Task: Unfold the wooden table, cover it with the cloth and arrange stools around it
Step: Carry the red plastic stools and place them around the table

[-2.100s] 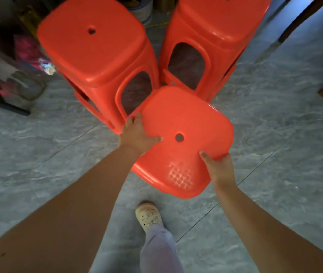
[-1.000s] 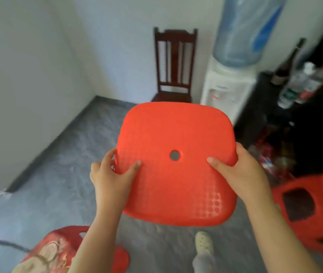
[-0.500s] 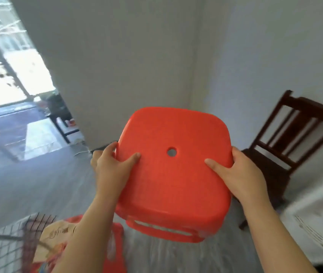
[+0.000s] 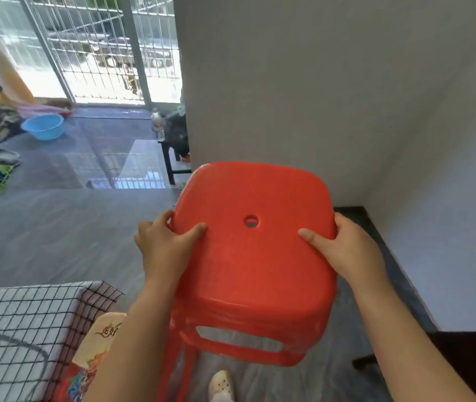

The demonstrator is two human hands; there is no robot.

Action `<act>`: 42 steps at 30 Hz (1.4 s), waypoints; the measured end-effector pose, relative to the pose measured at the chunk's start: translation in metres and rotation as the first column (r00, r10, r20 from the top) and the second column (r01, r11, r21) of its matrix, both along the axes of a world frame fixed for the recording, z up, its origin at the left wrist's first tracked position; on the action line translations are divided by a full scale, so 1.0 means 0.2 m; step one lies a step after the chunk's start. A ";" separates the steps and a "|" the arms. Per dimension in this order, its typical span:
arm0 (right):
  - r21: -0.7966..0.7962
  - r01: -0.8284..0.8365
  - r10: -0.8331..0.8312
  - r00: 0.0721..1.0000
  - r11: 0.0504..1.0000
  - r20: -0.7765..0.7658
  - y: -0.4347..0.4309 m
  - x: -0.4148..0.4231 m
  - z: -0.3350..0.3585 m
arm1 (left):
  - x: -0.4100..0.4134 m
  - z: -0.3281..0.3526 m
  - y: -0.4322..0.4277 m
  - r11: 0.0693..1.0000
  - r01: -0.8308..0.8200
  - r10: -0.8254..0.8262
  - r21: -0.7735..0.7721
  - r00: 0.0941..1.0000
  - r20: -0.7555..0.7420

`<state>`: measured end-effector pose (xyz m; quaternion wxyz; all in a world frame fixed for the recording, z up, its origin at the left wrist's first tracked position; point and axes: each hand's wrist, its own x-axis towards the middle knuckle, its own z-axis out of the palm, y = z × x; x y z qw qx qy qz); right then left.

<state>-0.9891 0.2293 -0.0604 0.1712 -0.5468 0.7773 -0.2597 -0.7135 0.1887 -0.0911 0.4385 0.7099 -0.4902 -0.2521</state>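
Left hand (image 4: 162,248) and right hand (image 4: 347,250) grip red stool (image 4: 255,265) by seat edges, fingers wrapped under, thumbs on top, probably off floor (image 4: 57,233), beside checked cloth (image 4: 28,317) covering surface.

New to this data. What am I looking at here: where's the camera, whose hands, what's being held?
There is no machine here. A person wears one wide-angle camera on the head, looking forward and down, so you see their own arms from above. The left hand and right hand grip opposite edges of a red plastic stool, thumbs on the seat, holding it up off the grey floor. One shoe shows below it. At lower left is the corner of a table under a checked cloth, with something red and printed beside it; I cannot tell what that is. Further off are a blue basin, a barred doorway and a plain wall.
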 end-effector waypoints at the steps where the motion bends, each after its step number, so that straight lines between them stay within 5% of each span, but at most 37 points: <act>1: 0.005 -0.013 0.014 1.000 1.000 -0.018 -0.11 0.03 0.01 | 0.03 -0.01 -0.09 1.000 -0.017 0.017 0.018 1.000 0.009; 19: 0.008 -0.449 0.449 0.893 0.893 0.030 -1.96 0.51 -0.07 | 0.45 0.02 -1.31 0.897 -0.438 0.436 0.065 0.899 0.035; 32: 0.039 -0.849 0.846 0.528 0.526 0.078 -2.90 1.42 -0.18 | 0.94 -0.14 -1.64 0.561 -0.799 0.813 0.214 0.581 0.037; 42: 0.136 -0.953 0.953 0.285 0.270 0.105 -3.30 2.52 -0.51 | 1.66 -0.47 -1.79 0.358 -0.861 0.927 0.362 0.375 -0.024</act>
